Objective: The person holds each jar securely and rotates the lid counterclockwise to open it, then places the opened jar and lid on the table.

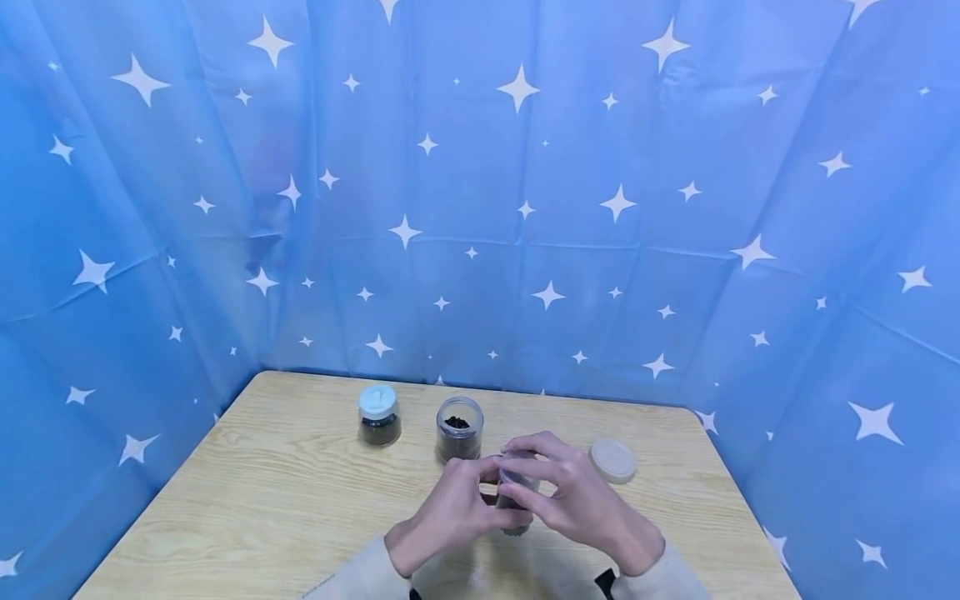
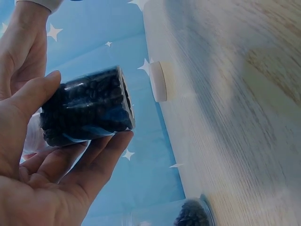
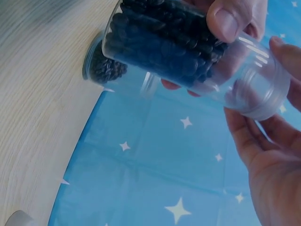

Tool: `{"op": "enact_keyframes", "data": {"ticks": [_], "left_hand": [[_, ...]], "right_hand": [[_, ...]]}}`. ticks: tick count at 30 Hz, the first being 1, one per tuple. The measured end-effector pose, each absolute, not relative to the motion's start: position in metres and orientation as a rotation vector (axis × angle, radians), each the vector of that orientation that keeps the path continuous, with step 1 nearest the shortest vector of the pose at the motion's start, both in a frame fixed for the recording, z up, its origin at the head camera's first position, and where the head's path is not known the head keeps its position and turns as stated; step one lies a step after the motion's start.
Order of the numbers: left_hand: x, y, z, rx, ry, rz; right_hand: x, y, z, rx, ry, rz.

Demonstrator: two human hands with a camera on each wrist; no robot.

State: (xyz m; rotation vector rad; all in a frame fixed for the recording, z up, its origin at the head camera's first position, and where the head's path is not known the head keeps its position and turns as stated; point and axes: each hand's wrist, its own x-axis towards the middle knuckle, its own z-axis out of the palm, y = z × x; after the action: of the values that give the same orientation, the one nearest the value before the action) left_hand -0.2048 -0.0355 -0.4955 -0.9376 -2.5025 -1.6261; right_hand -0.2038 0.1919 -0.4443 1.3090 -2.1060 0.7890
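Note:
A clear jar [image 3: 164, 44] about two-thirds full of small dark beans is held up over the table in front of the person. My left hand [image 1: 459, 505] grips its body, thumb on one side and fingers on the other. Around the jar's clear upper end curl the thumb and fingers of my right hand [image 1: 576, 493], pinching its rim. In the head view the hands cover most of the jar. Just beyond the left hand stands a second clear jar [image 1: 459, 446], uncovered, with dark contents.
A small jar [image 1: 379, 427] with a pale blue lid [image 1: 377, 400] stands at the back left. To the right of the hands, a round whitish lid [image 1: 612, 461] lies on the wooden table [image 1: 247, 500]. A blue star-patterned curtain [image 1: 480, 192] hangs behind and along both sides.

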Motion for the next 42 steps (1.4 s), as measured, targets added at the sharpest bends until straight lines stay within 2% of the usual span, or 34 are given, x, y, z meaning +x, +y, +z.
{"op": "enact_keyframes", "data": {"ticks": [14, 31, 42], "left_hand": [[-0.203, -0.032, -0.497, -0.984, -2.481, -1.65], [-0.204, -0.037, -0.493, -1.164, -2.462, -1.67], [-0.205, -0.038, -0.492, -1.132, -2.529, -1.595]], "right_hand": [[-0.21, 0.201, -0.441, 1.499, -2.062, 0.829], [-0.212, 0.204, -0.435, 1.692, -1.895, 0.881], [-0.213, 0.203, -0.441, 1.675, -1.902, 0.938]]}}
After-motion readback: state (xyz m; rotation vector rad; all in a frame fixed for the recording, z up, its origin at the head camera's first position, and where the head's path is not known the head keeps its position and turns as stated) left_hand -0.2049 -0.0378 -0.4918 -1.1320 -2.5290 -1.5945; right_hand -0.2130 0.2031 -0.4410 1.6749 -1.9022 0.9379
